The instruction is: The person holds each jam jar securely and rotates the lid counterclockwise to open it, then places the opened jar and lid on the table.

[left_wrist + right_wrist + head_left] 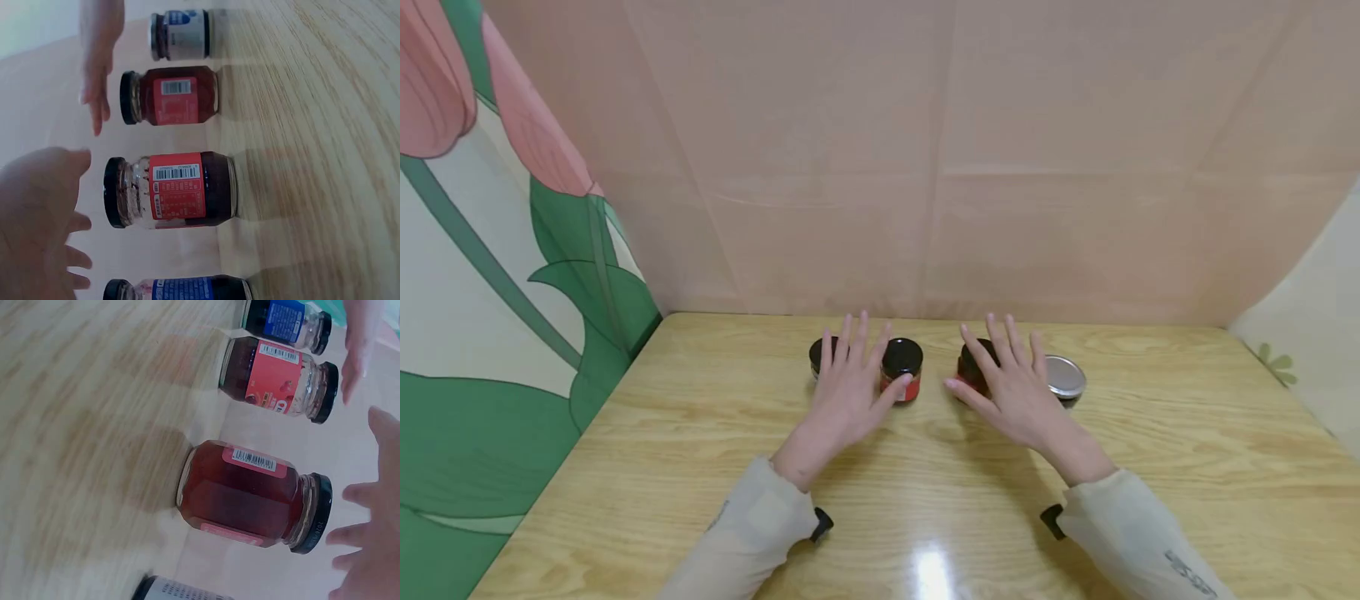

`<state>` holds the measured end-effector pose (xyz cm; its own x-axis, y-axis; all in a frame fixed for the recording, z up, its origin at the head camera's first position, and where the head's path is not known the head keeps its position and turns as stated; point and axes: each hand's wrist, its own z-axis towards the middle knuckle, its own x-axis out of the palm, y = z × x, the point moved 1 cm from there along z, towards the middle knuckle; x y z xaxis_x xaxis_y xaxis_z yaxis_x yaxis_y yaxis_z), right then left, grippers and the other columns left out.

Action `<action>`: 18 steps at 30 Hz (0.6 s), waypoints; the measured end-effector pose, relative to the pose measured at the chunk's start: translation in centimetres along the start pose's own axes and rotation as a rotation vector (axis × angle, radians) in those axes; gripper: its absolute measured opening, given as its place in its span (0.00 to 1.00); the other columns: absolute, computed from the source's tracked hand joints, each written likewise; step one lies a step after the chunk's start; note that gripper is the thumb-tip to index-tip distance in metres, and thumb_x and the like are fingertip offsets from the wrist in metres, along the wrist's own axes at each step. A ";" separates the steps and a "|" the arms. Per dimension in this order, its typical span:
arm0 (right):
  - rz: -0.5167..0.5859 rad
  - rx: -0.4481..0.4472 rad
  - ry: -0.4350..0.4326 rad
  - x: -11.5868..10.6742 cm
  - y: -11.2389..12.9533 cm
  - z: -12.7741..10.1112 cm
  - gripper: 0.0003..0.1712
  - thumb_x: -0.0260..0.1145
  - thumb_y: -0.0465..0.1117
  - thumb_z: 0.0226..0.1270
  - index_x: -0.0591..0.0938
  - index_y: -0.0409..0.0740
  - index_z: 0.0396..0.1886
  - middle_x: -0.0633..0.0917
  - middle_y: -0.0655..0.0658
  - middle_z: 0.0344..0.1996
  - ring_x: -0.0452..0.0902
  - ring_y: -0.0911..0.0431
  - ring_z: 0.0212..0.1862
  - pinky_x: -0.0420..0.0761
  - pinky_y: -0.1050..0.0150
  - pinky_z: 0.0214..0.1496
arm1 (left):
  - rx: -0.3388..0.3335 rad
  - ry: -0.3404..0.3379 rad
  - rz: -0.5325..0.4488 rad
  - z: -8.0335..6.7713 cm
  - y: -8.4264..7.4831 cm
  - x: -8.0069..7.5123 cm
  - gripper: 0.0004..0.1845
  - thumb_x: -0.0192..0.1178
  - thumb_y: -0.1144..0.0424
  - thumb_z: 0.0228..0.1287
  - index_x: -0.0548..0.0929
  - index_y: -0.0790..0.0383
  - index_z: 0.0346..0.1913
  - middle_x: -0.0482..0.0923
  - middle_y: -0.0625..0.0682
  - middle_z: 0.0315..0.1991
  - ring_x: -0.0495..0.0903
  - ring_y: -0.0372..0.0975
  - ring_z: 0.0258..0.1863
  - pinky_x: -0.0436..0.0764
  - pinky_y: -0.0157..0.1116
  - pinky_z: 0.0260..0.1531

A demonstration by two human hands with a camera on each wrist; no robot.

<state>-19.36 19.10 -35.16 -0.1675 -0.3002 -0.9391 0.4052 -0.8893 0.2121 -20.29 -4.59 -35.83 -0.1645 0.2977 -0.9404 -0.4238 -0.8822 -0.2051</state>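
A: Sleeve cuffs sit closest to the lens, at 6 o'clock on the bench (pixel 700 467). Left hand (pixel 848 390) and right hand (pixel 1011 387) both hover with fingers spread and straight, holding nothing.

B: Jar positions?

A: Four in a row at 12 o'clock. From 9 toward 3: blue-label jar (pixel 818 354), half hidden behind the left hand; red-label jar (pixel 902 368), black lid, the left thumb just beside it; dark red jar (pixel 972 371), under the right hand's fingers; silver-lid jar (pixel 1064 379), just beside that hand at 3 o'clock.

B: Contact?

A: None that I can confirm. The wrist views show fingertips near the lids, apart from them.

B: Step?

A: Judged: approach, before any grasp. The next move calls for each hand to lower and curl its fingers around a lid; the jars stand close, so neighbours could be knocked.
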 end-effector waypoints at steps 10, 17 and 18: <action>0.115 -0.216 -0.346 -0.1 0.3 0.2 0.23 0.69 0.39 0.59 0.80 0.33 0.52 0.78 0.33 0.55 0.65 0.37 0.66 0.62 0.37 0.64 | 0.010 -0.388 -0.099 -0.7 1.7 -0.9 0.22 0.64 0.57 0.61 0.79 0.69 0.53 0.71 0.63 0.61 0.70 0.54 0.61 0.67 0.49 0.64; 0.125 -0.234 -0.380 0.0 0.5 0.1 0.18 0.69 0.37 0.59 0.81 0.32 0.47 0.80 0.33 0.51 0.74 0.39 0.56 0.74 0.42 0.57 | 0.013 -0.399 -0.095 -1.1 3.0 -0.9 0.21 0.65 0.58 0.59 0.79 0.70 0.51 0.72 0.65 0.59 0.71 0.55 0.59 0.68 0.50 0.63; 0.123 -0.238 -0.378 0.0 0.4 0.1 0.17 0.69 0.38 0.59 0.81 0.33 0.46 0.80 0.34 0.51 0.74 0.39 0.56 0.74 0.43 0.57 | 0.007 -0.398 -0.101 -1.2 3.2 -0.9 0.22 0.66 0.58 0.59 0.79 0.70 0.51 0.72 0.65 0.59 0.71 0.55 0.59 0.68 0.50 0.62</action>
<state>-19.29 18.66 -35.04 -0.4034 -0.5423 -0.7370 0.6304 -0.7485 0.2057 -20.45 -8.09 -36.00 -0.4534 0.5017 -0.7367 -0.4613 -0.8393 -0.2877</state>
